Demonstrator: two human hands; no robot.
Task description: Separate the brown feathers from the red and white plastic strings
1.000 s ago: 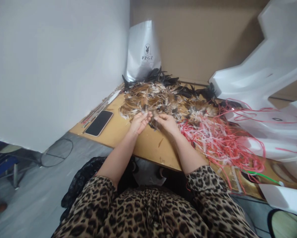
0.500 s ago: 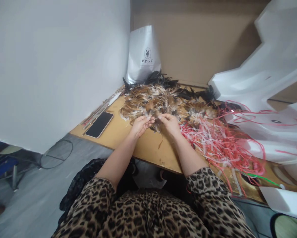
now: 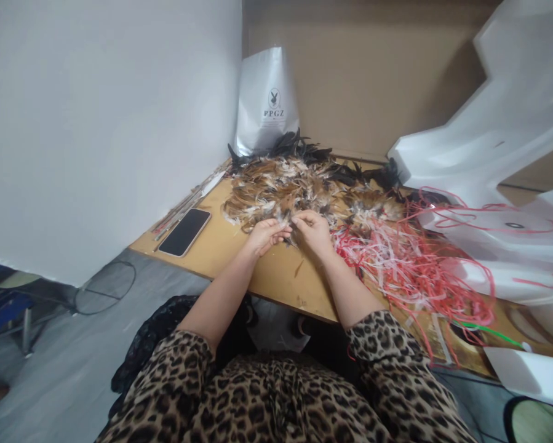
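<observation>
My left hand (image 3: 267, 236) is closed in a pinch at the front of a heap of brown, white and black feathers (image 3: 276, 178). A small feather (image 3: 286, 214) shows at its fingertips. Close by on the right, my right hand (image 3: 315, 231) pinches with thumb and forefinger near the same spot; whatever lies between its fingertips is too small to make out. A tangle of red and pink ribbons (image 3: 405, 264) lies to the right of my right hand.
A dark-screened phone (image 3: 185, 232) lies on the wooden table (image 3: 230, 255) at left, beside thin sticks (image 3: 190, 198). Behind the feathers stands a silver-white bag (image 3: 267, 92). Large white sheets (image 3: 470, 154) rise at right, and a white partition (image 3: 119, 123) borders the left side.
My left hand has shifted slightly right and turned a little. My right hand has edged left, bringing its fingertips close to the left ones. The surroundings look unchanged.
</observation>
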